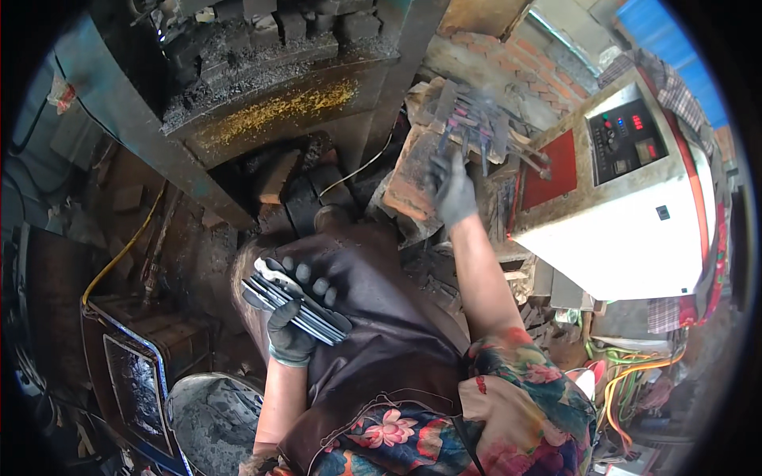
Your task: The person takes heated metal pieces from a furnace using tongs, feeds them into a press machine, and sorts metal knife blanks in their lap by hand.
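My left hand point(292, 333), in a dark-coated work glove, is closed around a sheaf of flat grey metal strips point(305, 317) above my lap. A pale, curved piece point(278, 275) lies along the top of this sheaf, near the fingertips. My right arm stretches forward to a heap of dark metal strips point(476, 123) on bricks, some with a pinkish glow. There my right hand point(452, 189), gloved too, has its fingers bent at the near end of a dark strip point(443, 145). The exact grip is partly hidden by the glove.
A reddish brick point(413, 178) supports the heap. To its right stands a white machine cabinet point(627, 230) with a lit control panel point(627, 141). Ahead is a sooty metal frame point(278, 119) holding bricks. A round bucket point(214, 420) sits at lower left; cables point(627, 381) lie lower right.
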